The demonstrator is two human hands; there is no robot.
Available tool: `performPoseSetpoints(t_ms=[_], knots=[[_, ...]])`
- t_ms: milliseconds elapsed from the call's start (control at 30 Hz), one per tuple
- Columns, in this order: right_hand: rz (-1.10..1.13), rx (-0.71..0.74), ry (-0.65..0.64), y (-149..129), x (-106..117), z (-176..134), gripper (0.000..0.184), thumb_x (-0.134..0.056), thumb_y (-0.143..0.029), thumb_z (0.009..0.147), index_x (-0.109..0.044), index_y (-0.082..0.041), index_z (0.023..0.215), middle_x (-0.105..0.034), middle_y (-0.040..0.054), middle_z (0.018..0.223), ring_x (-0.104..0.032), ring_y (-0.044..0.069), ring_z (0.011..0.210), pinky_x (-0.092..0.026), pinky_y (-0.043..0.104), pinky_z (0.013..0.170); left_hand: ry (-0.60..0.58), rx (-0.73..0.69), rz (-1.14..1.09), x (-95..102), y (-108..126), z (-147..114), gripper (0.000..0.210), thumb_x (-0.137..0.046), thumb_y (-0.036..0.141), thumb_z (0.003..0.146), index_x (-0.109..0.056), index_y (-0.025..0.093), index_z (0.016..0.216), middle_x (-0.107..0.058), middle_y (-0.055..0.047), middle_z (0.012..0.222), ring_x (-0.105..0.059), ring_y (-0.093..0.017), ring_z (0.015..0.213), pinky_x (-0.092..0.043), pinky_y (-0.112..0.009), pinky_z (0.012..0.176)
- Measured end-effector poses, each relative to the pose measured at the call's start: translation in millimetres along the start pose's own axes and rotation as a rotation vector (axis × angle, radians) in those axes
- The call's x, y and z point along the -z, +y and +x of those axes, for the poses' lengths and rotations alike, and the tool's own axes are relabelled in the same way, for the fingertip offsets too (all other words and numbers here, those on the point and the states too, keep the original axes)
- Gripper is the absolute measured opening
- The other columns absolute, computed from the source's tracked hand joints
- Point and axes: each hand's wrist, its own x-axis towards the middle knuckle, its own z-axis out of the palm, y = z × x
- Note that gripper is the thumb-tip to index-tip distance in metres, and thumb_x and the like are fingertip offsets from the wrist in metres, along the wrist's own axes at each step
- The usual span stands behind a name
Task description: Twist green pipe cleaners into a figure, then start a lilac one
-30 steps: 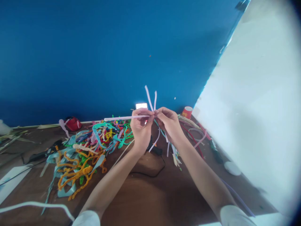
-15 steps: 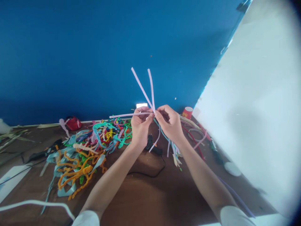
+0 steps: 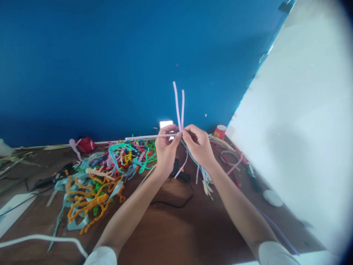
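Note:
Lilac pipe cleaners [image 3: 177, 103] meet where my two hands come together above the table. Two ends point upward, one stretches left across my left fingers, and another hangs curved below. My left hand [image 3: 166, 147] pinches them between thumb and fingers. My right hand [image 3: 198, 144] pinches the same crossing point from the right, its fingertips touching those of the left. The exact crossing is hidden by the fingertips. Behind my left fingers, a phone with a bright screen [image 3: 166, 123] leans near the wall.
A heap of colourful pipe cleaners [image 3: 129, 156] lies left, with an orange bundle [image 3: 97, 200] nearer me. A black glue gun [image 3: 179, 171] trails its cable under my hands. At right stand a red cup [image 3: 220, 131] and a white round lid [image 3: 273, 198]. Blue wall [image 3: 110, 66] rises behind.
The upright lilac ends have swung to the right and stand steeper and closer together. The end pointing left has dropped slightly. Both hands stay at nearly the same place.

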Motion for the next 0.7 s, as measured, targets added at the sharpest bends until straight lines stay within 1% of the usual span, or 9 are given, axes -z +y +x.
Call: performPoseSetpoints(t_ms=[67,167,233,333,433,533,633,700], knots=[[-0.03,0.022,-0.018,-2,2,0,0.021,-0.051,-0.032,0.095,-0.055,-0.019,0.079,-0.045,-0.0048,0.061,-0.038,0.009,0.052,-0.027,0.025,0.05,-0.043,0.054,-0.019,1.1,1,1,0.024,-0.074,0.033,0.081,-0.066,0.019,0.098,-0.068,-0.003,0.092,-0.063,-0.012,0.081,-0.05,-0.023,0.073],[-0.09,0.065,-0.035,-3,5,0,0.02,-0.052,-0.031,0.095,-0.055,-0.019,0.08,-0.043,-0.0055,0.059,-0.037,0.008,0.05,-0.027,0.025,0.049,-0.083,0.106,-0.066,2.1,2,3,0.023,-0.076,0.036,0.08,-0.067,0.019,0.092,-0.066,-0.002,0.086,-0.059,-0.01,0.074,-0.048,-0.021,0.066],[-0.078,0.067,-0.048,-3,7,1,0.019,-0.053,-0.031,0.094,-0.057,-0.019,0.081,-0.044,-0.0053,0.06,-0.037,0.008,0.05,-0.026,0.025,0.049,-0.109,0.099,-0.075,2.4,2,4,0.022,-0.076,0.036,0.079,-0.066,0.019,0.09,-0.064,-0.001,0.084,-0.056,-0.009,0.07,-0.046,-0.02,0.062],[0.052,0.029,-0.07,-2,7,2,0.02,-0.055,-0.034,0.093,-0.058,-0.019,0.08,-0.046,-0.0045,0.062,-0.038,0.008,0.052,-0.026,0.025,0.049,-0.132,0.036,-0.06,2.4,1,4,0.019,-0.074,0.035,0.082,-0.065,0.02,0.088,-0.061,-0.001,0.082,-0.054,-0.009,0.07,-0.044,-0.02,0.06],[0.236,-0.052,-0.111,-1,7,3,0.024,-0.06,-0.038,0.091,-0.058,-0.019,0.076,-0.045,-0.005,0.059,-0.035,0.008,0.05,-0.024,0.025,0.048,-0.16,-0.069,-0.041,1.7,0,4,0.019,-0.07,0.038,0.085,-0.065,0.021,0.086,-0.059,-0.002,0.085,-0.054,-0.011,0.074,-0.046,-0.023,0.066],[0.394,-0.194,-0.161,-1,11,4,0.027,-0.066,-0.041,0.085,-0.057,-0.019,0.071,-0.042,-0.0059,0.054,-0.031,0.007,0.047,-0.02,0.025,0.046,-0.211,-0.183,-0.007,2.1,0,5,0.022,-0.069,0.042,0.084,-0.066,0.021,0.08,-0.057,-0.004,0.091,-0.057,-0.015,0.084,-0.049,-0.028,0.075],[0.501,-0.326,-0.222,-3,17,5,0.027,-0.07,-0.041,0.08,-0.059,-0.019,0.07,-0.039,-0.0064,0.053,-0.028,0.007,0.047,-0.015,0.024,0.044,-0.287,-0.267,0.114,6.9,4,11,0.021,-0.07,0.041,0.084,-0.069,0.022,0.074,-0.057,-0.006,0.097,-0.058,-0.019,0.095,-0.049,-0.032,0.083],[0.529,-0.384,-0.262,-6,20,5,0.028,-0.071,-0.042,0.078,-0.059,-0.018,0.069,-0.037,-0.0072,0.053,-0.025,0.006,0.045,-0.012,0.024,0.043,-0.358,-0.305,0.226,12.3,8,15,0.016,-0.072,0.036,0.083,-0.071,0.024,0.073,-0.059,-0.007,0.101,-0.058,-0.02,0.099,-0.049,-0.035,0.087]])
